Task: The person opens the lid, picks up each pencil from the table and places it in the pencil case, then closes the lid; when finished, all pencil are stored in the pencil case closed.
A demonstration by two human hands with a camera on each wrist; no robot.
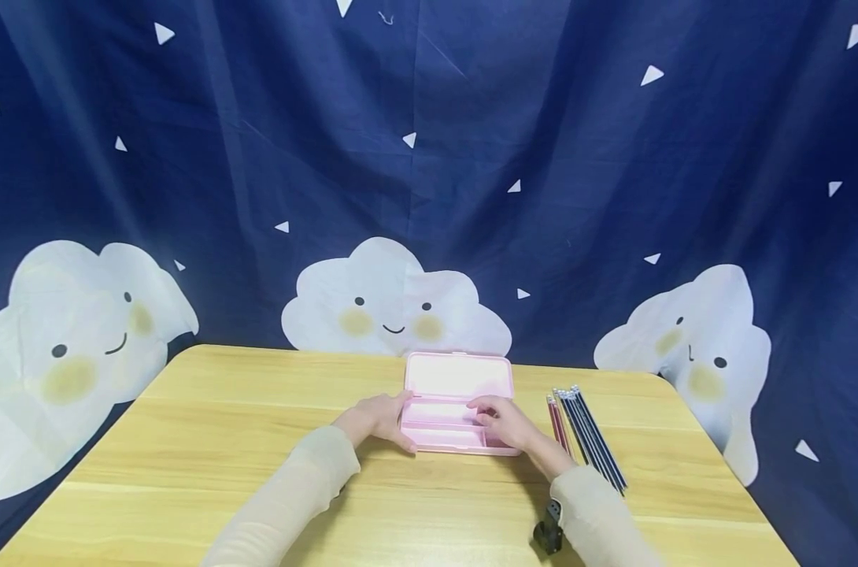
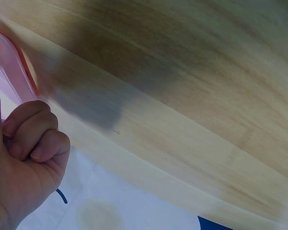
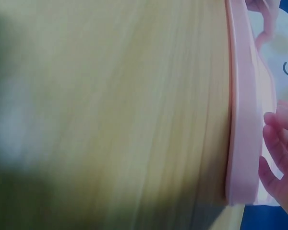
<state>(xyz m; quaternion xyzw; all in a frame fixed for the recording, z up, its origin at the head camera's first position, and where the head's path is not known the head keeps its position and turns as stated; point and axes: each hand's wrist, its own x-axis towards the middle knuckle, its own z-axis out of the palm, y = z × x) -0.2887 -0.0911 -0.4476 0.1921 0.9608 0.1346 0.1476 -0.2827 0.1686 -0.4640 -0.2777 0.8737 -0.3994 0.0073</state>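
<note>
Right now, head view: open pink case [image 1: 439, 411] sits on the counter [image 1: 429, 504], left of the pencils [image 1: 592, 439]; your left hand [image 1: 379, 417] grips its left end, your right hand [image 1: 507, 423] is over its right side. Left wrist: your fingers [image 2: 33, 132] curl at the case. Right wrist: your fingers curve loosely, thumb apart; contact, can't tell.
</note>
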